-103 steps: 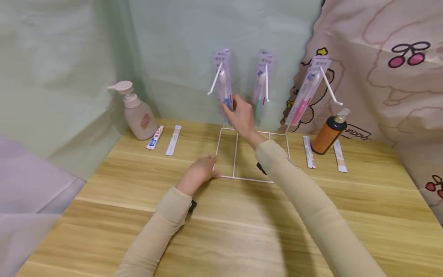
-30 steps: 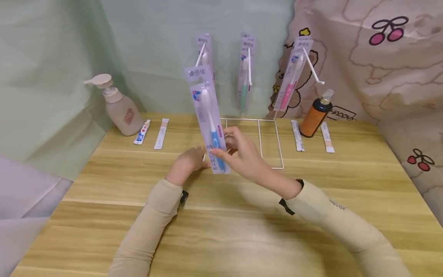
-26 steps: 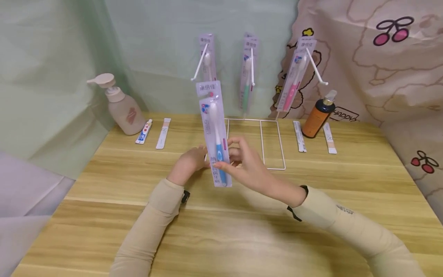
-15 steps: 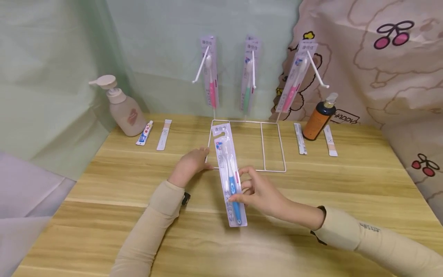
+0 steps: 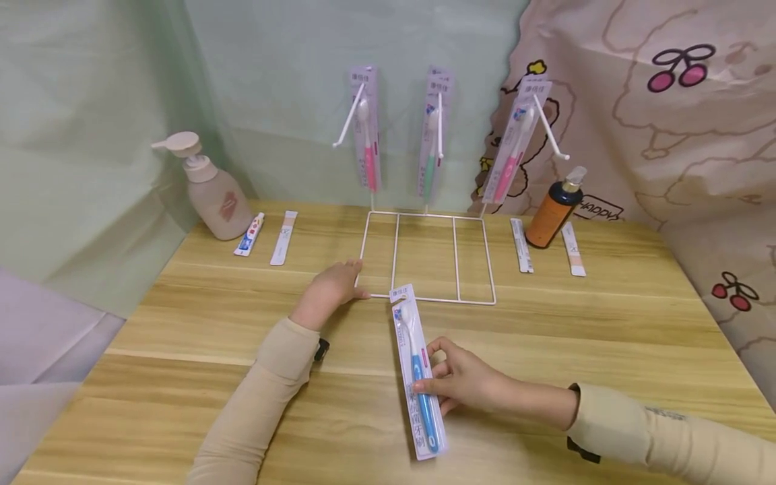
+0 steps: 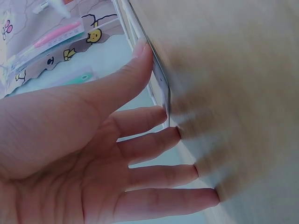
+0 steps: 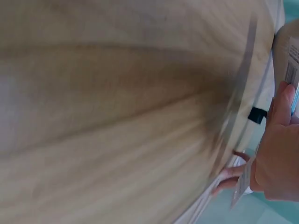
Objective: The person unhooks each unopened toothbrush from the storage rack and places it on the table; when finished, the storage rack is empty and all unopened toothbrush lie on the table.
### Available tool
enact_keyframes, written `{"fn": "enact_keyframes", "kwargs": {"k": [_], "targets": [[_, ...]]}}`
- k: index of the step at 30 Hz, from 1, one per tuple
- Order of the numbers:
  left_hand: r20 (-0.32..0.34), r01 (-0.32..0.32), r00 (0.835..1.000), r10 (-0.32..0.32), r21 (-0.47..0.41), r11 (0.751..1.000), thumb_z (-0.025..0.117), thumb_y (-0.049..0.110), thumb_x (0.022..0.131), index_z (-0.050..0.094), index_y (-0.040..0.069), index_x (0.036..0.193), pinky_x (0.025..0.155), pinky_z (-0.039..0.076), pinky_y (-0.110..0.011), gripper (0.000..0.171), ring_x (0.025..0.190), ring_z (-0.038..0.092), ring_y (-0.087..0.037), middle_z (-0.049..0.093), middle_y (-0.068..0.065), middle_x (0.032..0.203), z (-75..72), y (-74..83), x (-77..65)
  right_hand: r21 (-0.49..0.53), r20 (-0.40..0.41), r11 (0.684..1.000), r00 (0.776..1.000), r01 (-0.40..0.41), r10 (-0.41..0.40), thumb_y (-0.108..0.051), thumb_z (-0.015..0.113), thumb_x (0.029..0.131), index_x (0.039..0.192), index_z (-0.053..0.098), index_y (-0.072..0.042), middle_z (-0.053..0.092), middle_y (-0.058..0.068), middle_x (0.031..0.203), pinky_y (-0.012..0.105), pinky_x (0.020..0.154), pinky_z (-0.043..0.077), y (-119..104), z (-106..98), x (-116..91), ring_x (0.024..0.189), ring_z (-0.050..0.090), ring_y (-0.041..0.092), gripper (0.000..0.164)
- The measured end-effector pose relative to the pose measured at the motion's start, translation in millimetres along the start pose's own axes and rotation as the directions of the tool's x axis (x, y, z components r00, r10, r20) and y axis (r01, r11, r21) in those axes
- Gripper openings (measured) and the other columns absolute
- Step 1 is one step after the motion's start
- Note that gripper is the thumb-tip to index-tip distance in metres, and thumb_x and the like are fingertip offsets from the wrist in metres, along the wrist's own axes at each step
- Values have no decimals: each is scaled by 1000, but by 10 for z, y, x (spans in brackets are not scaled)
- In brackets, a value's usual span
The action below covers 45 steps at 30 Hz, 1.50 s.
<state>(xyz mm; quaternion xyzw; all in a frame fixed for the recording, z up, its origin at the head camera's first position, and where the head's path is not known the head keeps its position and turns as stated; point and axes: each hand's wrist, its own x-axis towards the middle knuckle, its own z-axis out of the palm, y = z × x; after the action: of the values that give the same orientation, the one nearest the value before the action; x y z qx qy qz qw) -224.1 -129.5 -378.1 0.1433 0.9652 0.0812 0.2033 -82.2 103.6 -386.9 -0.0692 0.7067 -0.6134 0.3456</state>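
— What stands at the back left corner of the table [image 5: 182,350]?
— A pump bottle [image 5: 218,202], with a toothpaste tube [image 5: 249,234] just beside it. A flat sachet [image 5: 283,238] lies next along.
— And the left hand [image 5: 332,289]?
— Touching the white wire rack [image 5: 457,259] at its front left corner, fingers extended rather than clenched.
— What's on the hooks?
— A pink toothbrush pack [image 5: 368,162], then a green toothbrush pack [image 5: 430,168], all hanging above the table's back edge, with a second pink pack [image 5: 508,165] rightmost.
— Where's the blue toothbrush pack [image 5: 417,367]?
— Before the rack's front edge, tilted, the right hand [image 5: 469,382] pinching its lower half, thumb on its face. I can't tell whether it touches the table.
— Farther right?
— A narrow packet [image 5: 522,246], an orange-and-black spray bottle [image 5: 553,215] and another slim packet [image 5: 573,250], toward the table's back right corner.
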Motion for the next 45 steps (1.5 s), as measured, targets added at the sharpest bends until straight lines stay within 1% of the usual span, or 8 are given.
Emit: {"fn": "enact_keyframes", "kwargs": {"k": [3,9,16,21,26,28,34,45], "targets": [[-5,5,1000,-5,6,1000,58,30,92,24,-4,145,112,27,-46,72,134,30,-41,26,-24,148,-2,4,-10,12,31,1000,999,-21,21,-9,65,87,109,35,-1,68,11,79,32,52,58,40,54,15,58,65,16,39],[-12,10,1000,-10,-2,1000,59,31,91,25,-4,144,111,28,-46,73,133,31,-41,27,-25,148,-2,26,-31,47,76,998,996,-43,40,-7,64,87,109,34,-3,68,11,81,35,55,58,80,191,68,59,66,17,37],[-20,17,1000,-18,-21,1000,59,31,91,26,-4,144,112,27,-46,72,134,30,-40,27,-24,148,6,19,-32,-84,17,996,1000,13,-12,-11,68,85,112,35,-4,66,8,78,35,52,58,53,364,171,57,63,16,43],[-17,18,1000,-18,-13,1000,59,31,90,25,-4,145,112,27,-45,73,134,30,-39,26,-23,149,13,18,-17,-95,-35,995,999,-18,15,-10,69,84,112,42,-1,66,9,75,34,51,57,50,446,242,57,64,18,40],[6,52,999,-52,-38,998,60,32,89,23,-1,146,113,24,-46,76,137,26,-38,24,-22,150,14,24,-6,-101,-22,992,997,-75,73,-12,68,85,98,49,0,66,12,67,32,49,57,58,524,288,53,65,19,26],[12,64,998,-63,-51,997,60,32,89,23,0,146,113,23,-46,76,137,25,-37,23,-21,150,19,17,-4,-139,1,986,996,-88,89,-15,68,85,91,50,-1,66,13,63,31,47,56,62,541,301,51,65,21,24],[13,60,998,-60,-47,997,61,33,89,23,-1,146,113,24,-47,76,137,25,-38,23,-22,150,-1,25,-26,-254,70,966,995,-55,75,-23,67,86,75,54,-1,65,12,56,31,44,55,57,513,345,49,66,23,28],[26,55,998,-55,-19,998,60,35,89,21,0,147,113,24,-48,77,137,24,-38,22,-21,151,-12,24,-23,-307,82,950,994,-47,76,-27,67,86,66,57,3,64,14,53,33,41,54,49,533,399,49,66,27,38]]}}
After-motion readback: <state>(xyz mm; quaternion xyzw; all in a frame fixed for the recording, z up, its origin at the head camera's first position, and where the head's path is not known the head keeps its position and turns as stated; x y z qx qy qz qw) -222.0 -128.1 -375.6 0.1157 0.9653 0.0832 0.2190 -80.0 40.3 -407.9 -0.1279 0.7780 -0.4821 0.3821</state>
